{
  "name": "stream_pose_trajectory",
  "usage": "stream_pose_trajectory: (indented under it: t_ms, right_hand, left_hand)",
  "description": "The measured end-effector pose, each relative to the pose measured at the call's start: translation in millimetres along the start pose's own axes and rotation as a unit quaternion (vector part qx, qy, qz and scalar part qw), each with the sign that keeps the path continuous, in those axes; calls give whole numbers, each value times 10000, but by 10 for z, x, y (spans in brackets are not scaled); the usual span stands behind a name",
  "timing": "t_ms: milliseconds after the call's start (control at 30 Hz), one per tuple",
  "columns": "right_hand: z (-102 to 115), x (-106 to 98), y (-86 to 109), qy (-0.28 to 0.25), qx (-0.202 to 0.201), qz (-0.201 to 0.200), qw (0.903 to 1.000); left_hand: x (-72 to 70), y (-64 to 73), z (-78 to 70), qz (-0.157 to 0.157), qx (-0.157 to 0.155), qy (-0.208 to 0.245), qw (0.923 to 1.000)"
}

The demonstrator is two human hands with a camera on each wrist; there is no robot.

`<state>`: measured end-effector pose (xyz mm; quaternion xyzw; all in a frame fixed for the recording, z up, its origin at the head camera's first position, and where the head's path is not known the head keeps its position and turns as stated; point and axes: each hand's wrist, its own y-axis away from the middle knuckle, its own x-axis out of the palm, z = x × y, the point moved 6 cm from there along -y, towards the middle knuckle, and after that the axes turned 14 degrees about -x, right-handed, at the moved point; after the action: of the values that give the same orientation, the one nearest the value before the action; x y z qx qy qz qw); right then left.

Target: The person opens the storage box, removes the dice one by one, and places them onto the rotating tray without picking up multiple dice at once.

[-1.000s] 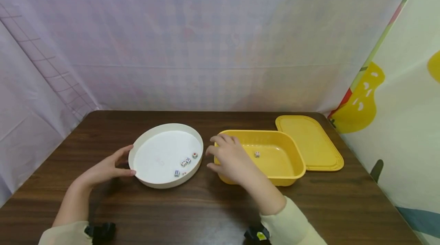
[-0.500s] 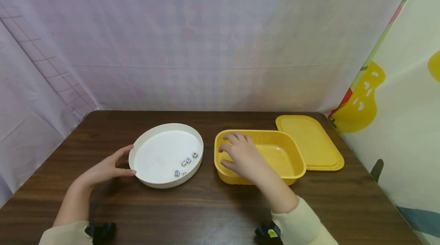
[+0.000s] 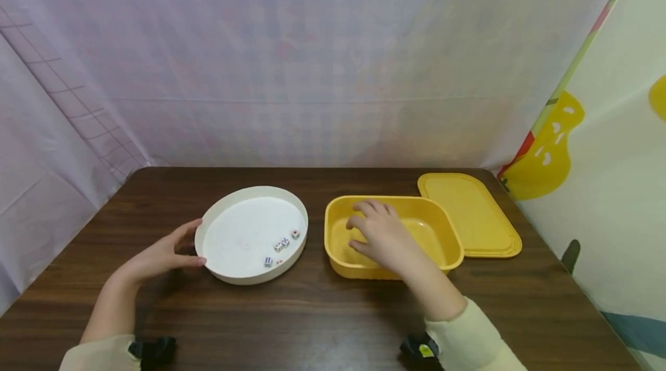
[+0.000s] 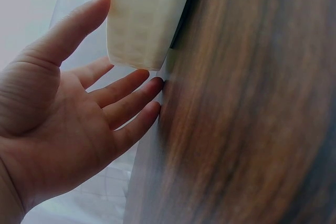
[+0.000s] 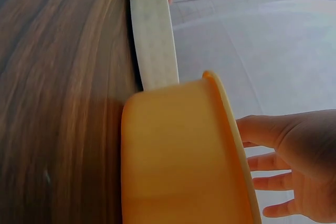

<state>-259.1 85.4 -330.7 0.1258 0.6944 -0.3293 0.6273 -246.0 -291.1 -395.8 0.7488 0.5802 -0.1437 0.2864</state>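
Note:
A round white tray (image 3: 234, 235) stands on the table, with several white dice (image 3: 267, 262) near its right front side. My left hand (image 3: 161, 252) rests against the tray's left side. The left wrist view shows the thumb (image 4: 79, 24) touching the tray wall and the other fingers spread loosely below. To the right sits a yellow rectangular box (image 3: 421, 229). Over the box's open top is my right hand (image 3: 382, 235), its fingers loosely bent and nothing visible in them. The right wrist view shows these fingers (image 5: 273, 183) beyond the box's rim, their tips partly hidden.
A yellow lid (image 3: 473, 218) lies flat behind and to the right of the box, partly covered by it. The dark wooden table (image 3: 291, 325) extends in front. Pale curtains (image 3: 312, 70) hang behind, and a printed cloth (image 3: 614, 215) borders the right.
My right hand has moved right, from the box's left rim to over its inside. A die seen in the box earlier is now hidden. The left hand and tray stay put.

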Motion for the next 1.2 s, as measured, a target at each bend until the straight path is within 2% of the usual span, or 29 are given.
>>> stream_pose_trajectory:
  t_ms: [300,700,1200]
  right_hand:
    - [-176,10,121,115,154,-82,9998]
    - [-394,17,229,12,523,58,9986]
    - [-624,152,318,-11,864,237,9960]
  left_hand:
    - [6,1,9,10,-45,-7,10000]
    - [8,6,9,57,-42,-17,10000]
    - [0,-3,-4,6,22,-77,10000]
